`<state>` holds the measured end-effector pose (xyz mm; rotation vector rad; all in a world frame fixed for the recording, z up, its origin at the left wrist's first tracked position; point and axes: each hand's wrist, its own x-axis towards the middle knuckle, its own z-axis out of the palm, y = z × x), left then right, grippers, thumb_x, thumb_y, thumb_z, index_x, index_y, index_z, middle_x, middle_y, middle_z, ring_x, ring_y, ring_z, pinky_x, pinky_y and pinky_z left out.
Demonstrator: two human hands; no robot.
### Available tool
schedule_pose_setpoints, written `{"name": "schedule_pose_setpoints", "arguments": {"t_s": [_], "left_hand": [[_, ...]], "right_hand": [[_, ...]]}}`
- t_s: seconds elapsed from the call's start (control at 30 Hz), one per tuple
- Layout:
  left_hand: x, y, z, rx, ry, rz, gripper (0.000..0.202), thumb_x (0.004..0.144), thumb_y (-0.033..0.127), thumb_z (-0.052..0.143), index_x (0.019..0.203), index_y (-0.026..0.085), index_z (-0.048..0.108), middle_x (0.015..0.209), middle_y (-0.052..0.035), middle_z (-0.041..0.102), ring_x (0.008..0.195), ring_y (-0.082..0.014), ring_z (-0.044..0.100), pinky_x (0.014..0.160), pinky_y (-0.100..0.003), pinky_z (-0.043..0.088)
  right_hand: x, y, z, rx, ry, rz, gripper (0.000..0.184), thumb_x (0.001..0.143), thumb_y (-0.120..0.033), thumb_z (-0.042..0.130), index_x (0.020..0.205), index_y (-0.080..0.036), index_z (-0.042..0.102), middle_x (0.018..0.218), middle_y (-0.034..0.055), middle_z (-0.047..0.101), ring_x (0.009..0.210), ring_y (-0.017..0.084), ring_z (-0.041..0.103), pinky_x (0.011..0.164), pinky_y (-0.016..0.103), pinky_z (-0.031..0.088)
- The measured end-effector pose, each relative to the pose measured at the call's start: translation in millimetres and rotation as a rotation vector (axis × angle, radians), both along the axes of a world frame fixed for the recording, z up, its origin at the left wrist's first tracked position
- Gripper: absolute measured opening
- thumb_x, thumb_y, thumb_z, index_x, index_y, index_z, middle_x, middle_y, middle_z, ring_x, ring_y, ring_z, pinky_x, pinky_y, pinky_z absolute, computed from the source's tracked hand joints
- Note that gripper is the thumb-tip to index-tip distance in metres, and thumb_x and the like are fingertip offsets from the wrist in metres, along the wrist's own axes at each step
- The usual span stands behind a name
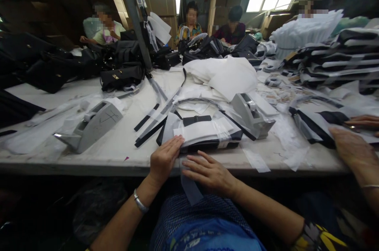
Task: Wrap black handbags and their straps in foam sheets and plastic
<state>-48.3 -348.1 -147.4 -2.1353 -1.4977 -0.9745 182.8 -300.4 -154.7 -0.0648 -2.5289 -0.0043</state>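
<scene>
A black bag wrapped in white paper lies at the near edge of the white table. My left hand rests on its near left corner with the fingers together and bent over the edge. Laid flat beside it, my right hand has its fingers stretched out at the table's edge, over a strip of translucent wrap that hangs down toward my lap. Neither hand grips anything that I can make out.
Two grey tape dispensers stand on the table, one at the left and one at the right. Black straps, black bags and wrapped stacks crowd the table. A co-worker's hands work at the right; other people sit at the far side.
</scene>
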Motion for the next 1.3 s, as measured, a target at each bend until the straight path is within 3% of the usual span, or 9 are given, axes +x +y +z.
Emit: {"name": "schedule_pose_setpoints", "arguments": {"t_s": [0.13,0.23,0.37,0.5,0.63,0.83,1.0,1.23,1.3], "left_hand": [[0,1,-5.5,0.04,0.01,-0.003,0.043,0.093,0.006,0.056,0.135,0.017,0.056,0.131,-0.0068,0.067,0.123,-0.0194,0.061,0.104,-0.034,0.051],[1,0,-9.9,0.05,0.017,0.0,0.046,0.092,0.002,0.054,0.136,0.017,0.055,0.132,-0.0066,0.066,0.124,-0.0186,0.06,0.104,-0.033,0.051],[3,-2,-13.4,0.065,0.013,0.016,0.047,0.092,0.001,0.054,0.136,0.018,0.056,0.131,-0.0054,0.066,0.123,-0.0179,0.06,0.104,-0.032,0.052],[6,-4,-11.2,0.087,0.02,0.011,0.044,0.093,0.002,0.053,0.134,0.017,0.058,0.129,-0.006,0.068,0.121,-0.0184,0.062,0.102,-0.033,0.053],[8,-5,-8.2,0.109,0.026,0.001,0.039,0.094,0.005,0.051,0.131,0.015,0.059,0.126,-0.0083,0.069,0.119,-0.0201,0.064,0.1,-0.034,0.054],[12,-6,-9.8,0.144,-0.032,0.031,0.024,0.093,0.01,0.056,0.114,0.012,0.067,0.113,-0.0118,0.074,0.109,-0.0238,0.069,0.095,-0.036,0.057],[11,-4,-12.8,0.177,-0.078,0.036,0.026,0.093,0.005,0.053,0.115,0.012,0.066,0.115,-0.0123,0.072,0.108,-0.0225,0.068,0.094,-0.034,0.057],[9,-9,-8.0,0.096,-0.205,0.013,0.024,0.094,0.009,0.053,0.114,0.015,0.064,0.111,-0.0088,0.073,0.106,-0.0178,0.068,0.097,-0.029,0.055],[10,-11,-2.9,0.045,-0.248,0.02,0.028,0.092,0.009,0.053,0.118,0.016,0.062,0.112,-0.009,0.072,0.107,-0.0184,0.067,0.097,-0.029,0.055]], "right_hand": [[-20,-10,-8.9,-0.009,0.188,0.091,0.022,0.097,-0.012,0.052,0.113,-0.014,0.067,0.116,0.0058,0.074,0.117,0.019,0.065,0.11,0.039,0.047],[-30,-25,-12.1,-0.124,0.287,0.075,0.017,0.097,-0.013,0.052,0.105,-0.015,0.067,0.096,0.0048,0.078,0.094,0.016,0.074,0.097,0.032,0.057],[-25,-56,-9.5,-0.277,0.306,0.001,0.024,0.095,-0.011,0.046,0.107,-0.016,0.066,0.096,0.0058,0.078,0.09,0.017,0.075,0.088,0.031,0.06],[-19,-66,11.2,-0.375,0.317,0.006,0.029,0.091,-0.008,0.045,0.109,-0.018,0.066,0.097,0.0052,0.078,0.089,0.017,0.075,0.086,0.03,0.059],[-26,-35,49.5,-0.461,0.332,-0.05,0.033,0.085,-0.004,0.05,0.105,-0.02,0.07,0.094,0.0045,0.078,0.086,0.017,0.073,0.083,0.028,0.057],[-61,39,85.0,-0.547,0.109,-0.4,0.032,0.077,-0.005,0.062,0.097,-0.024,0.079,0.088,0.0032,0.078,0.083,0.019,0.071,0.082,0.029,0.051],[-78,69,76.6,-0.574,-0.119,-0.544,0.033,0.073,-0.008,0.066,0.097,-0.027,0.08,0.094,0.0015,0.078,0.092,0.022,0.07,0.085,0.03,0.048],[-83,81,59.7,-0.671,-0.111,-0.619,0.004,0.079,-0.026,0.076,0.083,-0.025,0.075,0.088,0.0023,0.069,0.092,0.018,0.062,0.078,0.026,0.044],[-87,85,61.9,-0.672,-0.171,-0.618,0.011,0.08,-0.032,0.077,0.079,-0.022,0.071,0.089,0.0022,0.067,0.092,0.019,0.061,0.077,0.027,0.042]]}}
